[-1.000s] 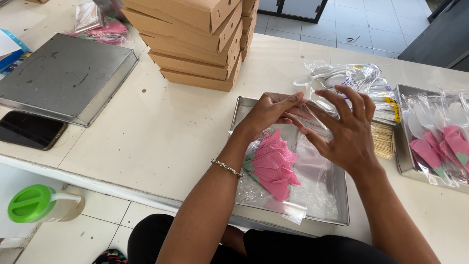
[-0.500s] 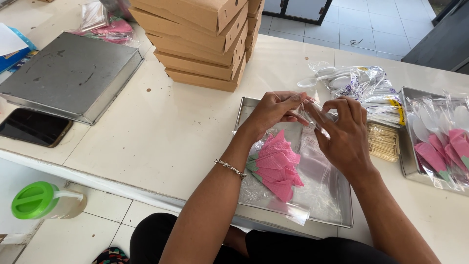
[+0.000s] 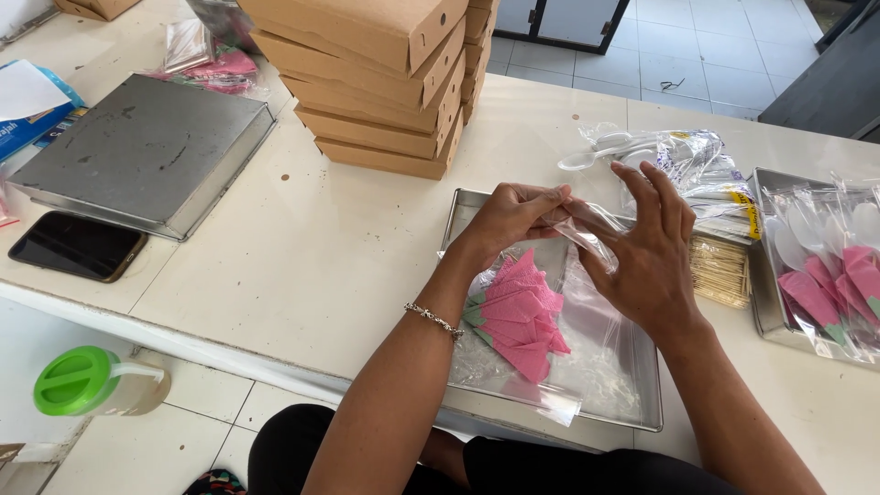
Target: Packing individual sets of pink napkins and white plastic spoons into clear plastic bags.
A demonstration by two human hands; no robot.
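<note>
Clear plastic is what both of my hands are working on: a small transparent bag (image 3: 587,234) held just above a shallow metal tray (image 3: 642,403) on the white table (image 3: 302,266). My left hand (image 3: 509,220) comes in from the left, its fingers curled and pinching the bag's upper edge. My right hand (image 3: 646,247) meets it from the right, fingers spread wide and the thumb pressing the same film, so the two hands nearly touch at the bag. The bag's long axis seems to run from that pinched edge down and towards me, though the film is too clear to trace its outline fully. Neither hand is nearer than the other; the bag sits between them.

Directly below the hands, inside the tray, lies a fan of folded pink napkins (image 3: 522,316), their points aimed towards my body, resting on more loose clear wrap.

To the right, a bundle of toothpicks (image 3: 720,270) lies beside the tray, with packed plastic spoons (image 3: 660,151) behind it. Further right, a second tray (image 3: 770,302) holds finished packets of spoon and pink napkin. To the left stand stacked brown cardboard boxes (image 3: 385,82), an upturned metal tin (image 3: 147,151) and a dark phone (image 3: 73,246).
</note>
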